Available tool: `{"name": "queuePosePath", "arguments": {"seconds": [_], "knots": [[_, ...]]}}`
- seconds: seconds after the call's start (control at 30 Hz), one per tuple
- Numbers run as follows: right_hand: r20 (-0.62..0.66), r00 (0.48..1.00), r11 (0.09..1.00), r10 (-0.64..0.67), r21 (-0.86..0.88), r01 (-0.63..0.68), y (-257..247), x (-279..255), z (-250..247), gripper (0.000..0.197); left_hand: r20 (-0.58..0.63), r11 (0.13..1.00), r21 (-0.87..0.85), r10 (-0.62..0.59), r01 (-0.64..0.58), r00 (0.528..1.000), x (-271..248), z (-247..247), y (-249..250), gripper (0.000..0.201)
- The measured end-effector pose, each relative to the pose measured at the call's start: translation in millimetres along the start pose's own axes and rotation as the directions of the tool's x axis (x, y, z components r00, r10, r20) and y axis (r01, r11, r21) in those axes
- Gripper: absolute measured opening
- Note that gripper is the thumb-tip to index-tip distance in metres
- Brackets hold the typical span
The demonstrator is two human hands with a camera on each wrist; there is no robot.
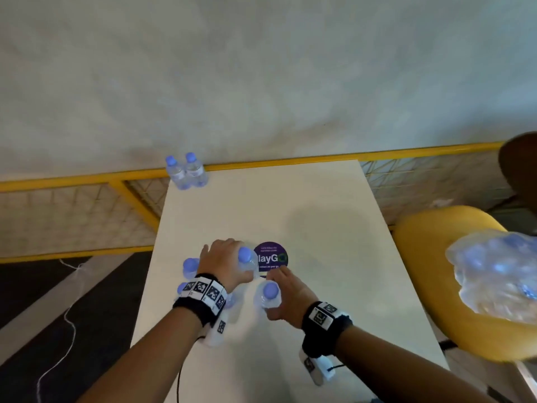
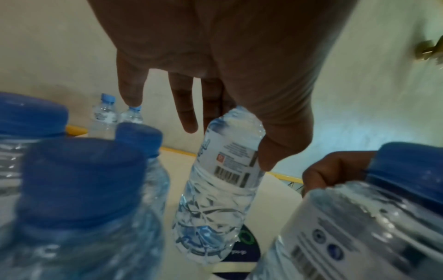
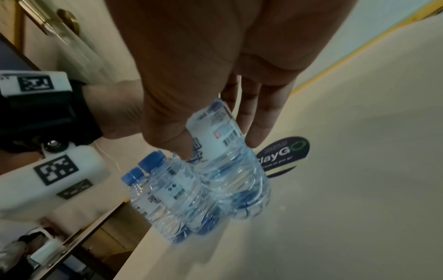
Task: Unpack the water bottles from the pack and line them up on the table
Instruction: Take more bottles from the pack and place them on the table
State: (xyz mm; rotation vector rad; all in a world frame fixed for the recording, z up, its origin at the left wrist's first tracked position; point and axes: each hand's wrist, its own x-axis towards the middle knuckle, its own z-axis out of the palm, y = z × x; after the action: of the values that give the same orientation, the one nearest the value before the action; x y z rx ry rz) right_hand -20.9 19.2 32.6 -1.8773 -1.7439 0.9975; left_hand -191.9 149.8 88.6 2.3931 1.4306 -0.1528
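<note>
On the white table (image 1: 319, 228) my left hand (image 1: 229, 264) grips a small clear water bottle (image 1: 247, 261) with a blue cap near its top; in the left wrist view this bottle (image 2: 220, 189) hangs tilted between thumb and fingers of the left hand (image 2: 227, 145). Just beside it my right hand (image 1: 283, 292) grips a second bottle (image 1: 270, 295), whose label (image 3: 215, 132) shows between thumb and fingers of the right hand (image 3: 219, 145). Loose bottles (image 1: 190, 266) stand under my left wrist. Two bottles (image 1: 187, 173) stand side by side at the far left corner.
A round purple sticker (image 1: 271, 258) lies on the table just beyond both hands. A yellow chair (image 1: 453, 286) at the right carries the crumpled plastic pack wrap (image 1: 494, 274). A yellow rail (image 1: 290, 162) runs behind the table. The table's left edge is close to the loose bottles.
</note>
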Motion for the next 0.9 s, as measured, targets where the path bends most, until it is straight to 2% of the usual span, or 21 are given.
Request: {"name": "queuePosePath", "arguments": {"seconds": [0.13,0.27,0.37,0.5,0.73,0.9], "knots": [[-0.021,0.998,0.999,0.054,0.004,-0.054,-13,28,31,0.06,0.038,0.999,-0.034,-0.002,0.003,0.999,9,10,-21,0.035],[0.0,0.997,0.994,0.083,-0.074,-0.083,-16,46,49,0.064,0.076,0.998,-0.048,0.039,-0.035,0.996,13,20,-30,0.044],[-0.025,0.994,0.992,0.103,-0.068,-0.104,-22,46,54,0.065,0.116,0.995,-0.085,0.06,-0.05,0.991,16,19,-35,0.044],[-0.068,0.993,0.993,0.095,-0.06,-0.099,-24,44,57,0.068,0.166,0.996,-0.036,0.082,-0.077,0.983,21,10,-38,0.047],[-0.051,0.994,0.993,0.093,-0.064,-0.097,-21,42,59,0.069,0.246,0.991,0.041,0.112,-0.126,0.963,24,5,-34,0.045],[-0.059,0.994,0.995,0.093,-0.033,-0.095,-21,42,63,0.063,0.308,0.989,-0.015,0.148,-0.15,0.94,24,0,-33,0.04]]}}
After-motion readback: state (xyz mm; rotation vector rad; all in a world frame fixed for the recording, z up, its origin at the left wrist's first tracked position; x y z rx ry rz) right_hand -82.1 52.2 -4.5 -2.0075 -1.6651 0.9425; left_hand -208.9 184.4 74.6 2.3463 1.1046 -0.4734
